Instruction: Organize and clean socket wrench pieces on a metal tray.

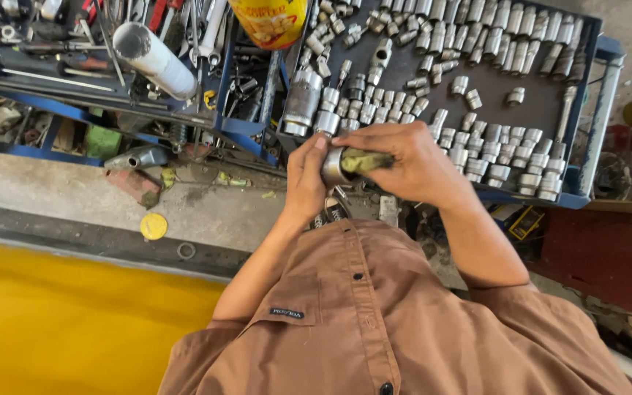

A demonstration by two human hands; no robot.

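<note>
The left hand (307, 175) is curled closed around a short, shiny steel cylinder socket (334, 167), its open end turned toward that hand's palm. The right hand (409, 162) presses a greenish-yellow rag (366, 161) against the socket's other end, fingers folded over the cloth and wrist bent inward. Both forearms rise from brown shirt sleeves (360, 322) below the grip. Just beyond the grip lies a dark, blue-framed metal tray (600, 48) covered with many loose silver sockets (491, 139), some standing, some tipped over. Beyond and to the left of the grip, a second blue rack (235, 126) holds wrenches and a white tube (156, 60). Beneath the hands is a stained concrete floor (67, 194); nearer the body on the left spreads a bright yellow surface (60, 322).
</note>
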